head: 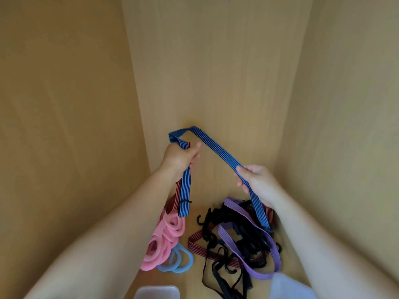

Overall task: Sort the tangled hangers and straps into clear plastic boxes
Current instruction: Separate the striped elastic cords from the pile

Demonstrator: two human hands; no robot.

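Above a heap of straps on the wooden shelf [194,277], both hands hold a blue strap [218,147] up in the air. On the left, the left hand [180,157] has its fingers curled tight round the blue strap together with a red strap [172,201]. Both straps hang down from that fist, and a thin black tie [185,202] crosses the blue one near its loose end. From the fist the blue strap rises to a fold on the far side, then slopes down to the right. There the right hand [257,180] pinches it between thumb and fingers. Below that hand the strap runs down into a tangle of black hooks and straps [237,234] lying on the shelf at the right. A purple strap [248,262] loops through this tangle, and a second red strap [195,244] lies at its left edge.

Left of the tangle, pink loops [164,236] are piled beneath the left forearm, with pale blue loops [179,261] touching their near side. At the near edge a clear plastic box [157,291] shows only its rim. Another pale plastic shape [289,285] sits near right, partly hidden by the right forearm.
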